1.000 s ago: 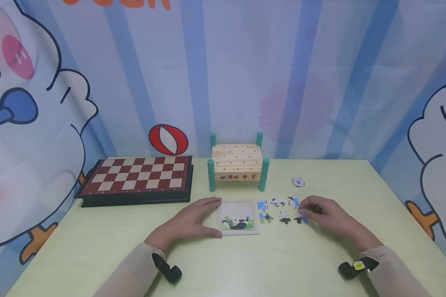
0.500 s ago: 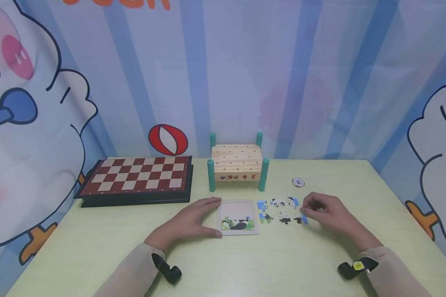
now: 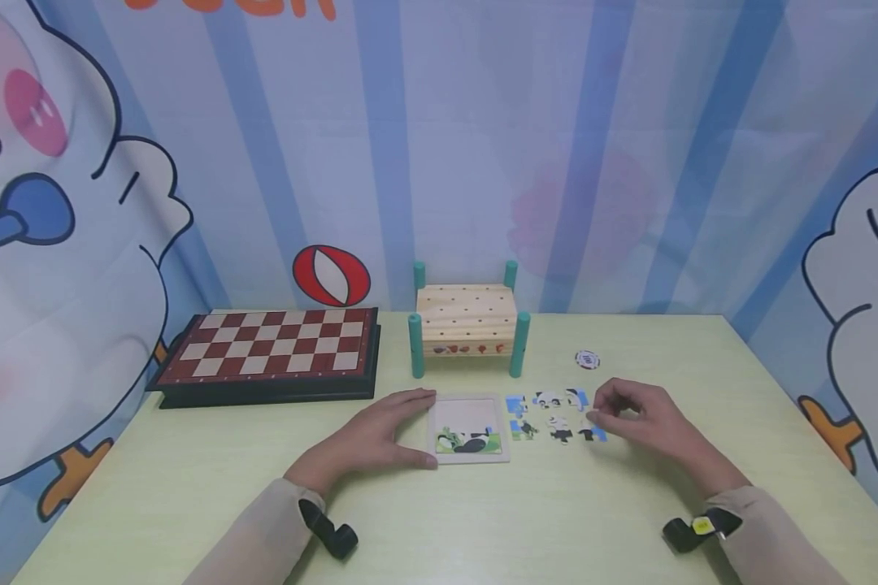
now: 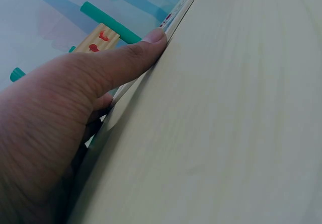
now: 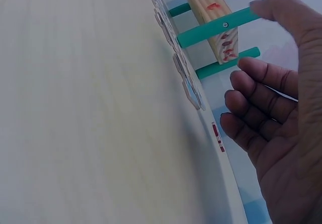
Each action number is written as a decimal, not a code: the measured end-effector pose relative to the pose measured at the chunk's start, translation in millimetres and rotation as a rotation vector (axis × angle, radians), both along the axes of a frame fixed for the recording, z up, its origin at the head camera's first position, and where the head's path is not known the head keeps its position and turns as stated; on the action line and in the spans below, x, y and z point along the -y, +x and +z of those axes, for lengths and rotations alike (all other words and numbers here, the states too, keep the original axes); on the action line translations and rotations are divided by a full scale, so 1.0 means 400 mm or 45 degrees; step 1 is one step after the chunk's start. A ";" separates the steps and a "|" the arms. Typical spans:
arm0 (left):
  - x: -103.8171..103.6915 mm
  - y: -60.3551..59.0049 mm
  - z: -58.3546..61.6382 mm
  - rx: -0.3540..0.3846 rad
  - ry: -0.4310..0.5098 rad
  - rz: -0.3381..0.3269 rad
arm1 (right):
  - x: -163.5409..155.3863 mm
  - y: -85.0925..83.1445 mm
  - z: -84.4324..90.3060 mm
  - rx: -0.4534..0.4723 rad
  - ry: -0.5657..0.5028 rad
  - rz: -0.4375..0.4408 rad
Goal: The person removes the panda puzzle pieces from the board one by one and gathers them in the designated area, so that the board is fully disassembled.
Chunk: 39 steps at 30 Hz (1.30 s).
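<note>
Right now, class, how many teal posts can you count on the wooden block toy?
4: the teal posts stand at the corners of the wooden block toy, front left, front right, back left, back right.

The pale yellow-green wooden table (image 3: 190, 487) looks matt and smooth; the small bench of raw pine wood (image 3: 467, 318) has glossy teal legs.

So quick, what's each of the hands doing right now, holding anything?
Left hand: open, straight fingers and thumb resting against the puzzle tray.
Right hand: open, fingers loosely curled beside the loose puzzle pieces, holding nothing.
</note>
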<state>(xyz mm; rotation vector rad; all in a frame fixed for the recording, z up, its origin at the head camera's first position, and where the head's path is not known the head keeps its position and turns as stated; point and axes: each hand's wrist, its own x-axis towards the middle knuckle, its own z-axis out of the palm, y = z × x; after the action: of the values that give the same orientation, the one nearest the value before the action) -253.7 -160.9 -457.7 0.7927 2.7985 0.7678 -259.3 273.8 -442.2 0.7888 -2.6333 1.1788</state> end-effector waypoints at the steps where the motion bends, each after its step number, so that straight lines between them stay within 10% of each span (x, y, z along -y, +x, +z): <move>1: 0.000 0.000 0.000 -0.001 -0.001 -0.002 | 0.001 0.001 0.001 -0.006 -0.009 0.015; 13: 0.001 0.001 0.001 -0.014 0.006 -0.020 | 0.053 0.003 0.005 0.012 -0.055 0.117; 28: 0.003 0.003 0.001 -0.013 0.014 -0.014 | 0.361 -0.040 0.006 -0.003 -0.045 0.567; 39: 0.006 0.004 0.003 -0.021 0.033 -0.031 | 0.465 -0.034 0.010 -0.016 0.196 0.512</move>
<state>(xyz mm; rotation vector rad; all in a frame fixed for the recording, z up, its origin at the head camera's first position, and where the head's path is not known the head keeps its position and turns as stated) -252.0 -163.2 -456.4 0.8401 2.7931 0.7986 -272.7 87.9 -438.2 1.4008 -2.6556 1.0507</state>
